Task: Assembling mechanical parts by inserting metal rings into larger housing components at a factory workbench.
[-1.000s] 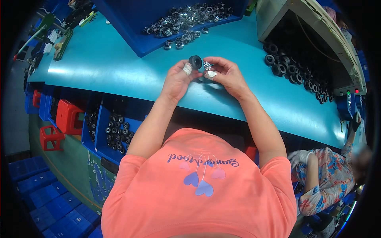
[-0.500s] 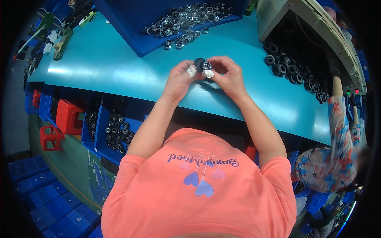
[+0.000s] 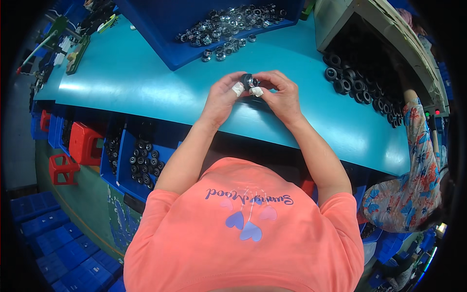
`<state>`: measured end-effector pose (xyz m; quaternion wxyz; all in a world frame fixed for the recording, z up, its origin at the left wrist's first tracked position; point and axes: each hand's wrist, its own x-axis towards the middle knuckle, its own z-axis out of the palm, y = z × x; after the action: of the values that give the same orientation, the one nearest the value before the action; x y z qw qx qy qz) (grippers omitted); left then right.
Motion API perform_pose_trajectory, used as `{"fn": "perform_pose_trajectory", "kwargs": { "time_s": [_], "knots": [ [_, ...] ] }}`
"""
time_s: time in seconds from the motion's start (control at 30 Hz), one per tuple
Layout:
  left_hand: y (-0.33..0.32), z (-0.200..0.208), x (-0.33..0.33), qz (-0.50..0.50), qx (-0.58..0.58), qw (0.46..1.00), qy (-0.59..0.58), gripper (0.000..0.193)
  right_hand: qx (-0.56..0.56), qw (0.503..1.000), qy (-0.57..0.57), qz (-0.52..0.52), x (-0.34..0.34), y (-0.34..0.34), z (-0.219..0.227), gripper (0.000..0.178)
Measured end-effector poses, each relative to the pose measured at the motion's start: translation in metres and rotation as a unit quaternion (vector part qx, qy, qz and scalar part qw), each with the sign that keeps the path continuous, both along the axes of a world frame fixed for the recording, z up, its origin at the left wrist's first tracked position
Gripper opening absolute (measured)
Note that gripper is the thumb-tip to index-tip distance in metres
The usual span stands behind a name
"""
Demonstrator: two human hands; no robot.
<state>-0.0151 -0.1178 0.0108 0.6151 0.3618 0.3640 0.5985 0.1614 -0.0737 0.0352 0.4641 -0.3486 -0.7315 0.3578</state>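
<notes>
Over the near part of the turquoise table, my left hand (image 3: 220,101) is closed on a small black rubber tire (image 3: 244,79). My right hand (image 3: 284,99), also closed, grips a shiny chrome wheel hub (image 3: 253,83) against the tire's right side. The two parts touch, but the fingers hide how far the hub sits inside. White tape wraps a digit on each hand. Beyond my hands lie several chrome hubs (image 3: 231,24) in a blue tray (image 3: 168,51), some of them at its lower edge. Black tires (image 3: 359,85) are heaped to the right.
A pale box-like machine (image 3: 335,24) stands at the back right, with a co-worker's patterned sleeve (image 3: 416,121) beside it. Below the table's front edge at left, a blue bin (image 3: 125,180) holds black wheels. Red stools (image 3: 83,143) stand on the floor.
The hub and tire have come closer together and turned slightly between my fingers. At right, the co-worker's arm has shifted.
</notes>
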Motion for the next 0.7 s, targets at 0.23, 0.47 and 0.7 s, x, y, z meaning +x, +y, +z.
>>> {"fn": "perform_pose_trajectory", "kwargs": {
  "time_s": [0.23, 0.47, 0.7],
  "knots": [
    [-0.003, 0.006, 0.008, -0.022, 0.027, 0.991, 0.131, 0.04, 0.044, 0.997, -0.056, -0.005, -0.005, -0.006, 0.002, 0.029],
    [0.0, -0.002, 0.004, 0.019, -0.015, 0.998, 0.062, 0.031, -0.162, 0.982, 0.076, 0.062, -0.002, 0.006, -0.016, 0.038],
    [-0.001, -0.005, 0.004, 0.017, 0.004, 0.995, 0.103, 0.032, -0.289, 0.951, 0.04, 0.099, 0.002, 0.01, -0.016, 0.032]
  ]
}}
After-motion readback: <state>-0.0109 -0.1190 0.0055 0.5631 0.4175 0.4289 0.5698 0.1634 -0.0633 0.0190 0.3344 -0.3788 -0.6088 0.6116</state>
